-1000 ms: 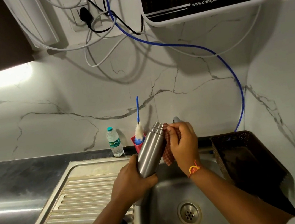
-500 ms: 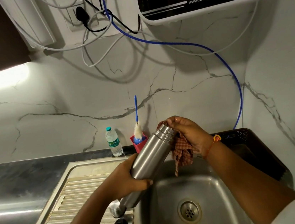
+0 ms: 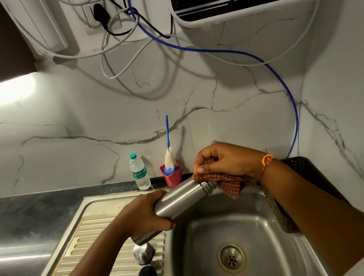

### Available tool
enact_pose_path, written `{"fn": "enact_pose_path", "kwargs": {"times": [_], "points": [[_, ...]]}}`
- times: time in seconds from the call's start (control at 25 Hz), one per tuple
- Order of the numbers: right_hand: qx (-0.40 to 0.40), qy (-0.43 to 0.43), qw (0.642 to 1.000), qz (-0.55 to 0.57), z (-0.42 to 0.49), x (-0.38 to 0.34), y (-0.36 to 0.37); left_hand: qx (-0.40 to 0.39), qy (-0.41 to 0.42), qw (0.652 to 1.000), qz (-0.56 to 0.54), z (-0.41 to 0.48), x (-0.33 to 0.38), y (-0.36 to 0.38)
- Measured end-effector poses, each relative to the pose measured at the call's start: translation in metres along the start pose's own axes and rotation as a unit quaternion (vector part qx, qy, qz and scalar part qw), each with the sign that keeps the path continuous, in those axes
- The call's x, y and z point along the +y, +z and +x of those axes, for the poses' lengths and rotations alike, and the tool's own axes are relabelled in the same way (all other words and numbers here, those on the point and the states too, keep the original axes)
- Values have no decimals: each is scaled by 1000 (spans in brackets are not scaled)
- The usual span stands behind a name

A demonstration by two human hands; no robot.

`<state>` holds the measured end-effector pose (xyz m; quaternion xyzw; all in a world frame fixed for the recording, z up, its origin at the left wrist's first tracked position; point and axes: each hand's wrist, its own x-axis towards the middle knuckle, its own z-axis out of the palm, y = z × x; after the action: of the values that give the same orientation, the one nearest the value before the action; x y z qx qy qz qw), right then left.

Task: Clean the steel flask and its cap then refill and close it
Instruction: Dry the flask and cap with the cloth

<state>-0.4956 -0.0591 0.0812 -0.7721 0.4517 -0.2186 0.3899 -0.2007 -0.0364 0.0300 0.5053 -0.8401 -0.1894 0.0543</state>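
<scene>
Open sink basin (image 3: pixel 251 225) under flask (image 3: pixel 179 199)

Left hand (image 3: pixel 144 213) curled round flask (image 3: pixel 179 197), forearm from lower left. Right hand (image 3: pixel 225 162) palm-down, fingers pinching cloth (image 3: pixel 230 184), forearm from lower right.

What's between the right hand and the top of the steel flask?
A red checked cloth: the right hand holds it against the steel flask at its shoulder, beside the open neck. The head view shows it.
</scene>
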Motion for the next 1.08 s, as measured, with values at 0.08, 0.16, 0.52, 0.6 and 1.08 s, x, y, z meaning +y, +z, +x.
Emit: {"fn": "enact_pose_path", "kwargs": {"times": [0.08,0.16,0.52,0.6,1.08], "points": [[91,23,995,-29,4,11,7,0,-11,1000,7,0,-5,3],[174,47,983,-46,5,24,13,25,-22,999,-33,-3,-11,6],[158,208,861,437,-5,20,34,97,-90,990,42,-8,-4,6],[137,211,864,437,-4,15,35,104,-81,986,100,-9,1,5],[70,-170,948,-259,-21,5,21,9,-17,996,-83,-15,-21,8]]}}
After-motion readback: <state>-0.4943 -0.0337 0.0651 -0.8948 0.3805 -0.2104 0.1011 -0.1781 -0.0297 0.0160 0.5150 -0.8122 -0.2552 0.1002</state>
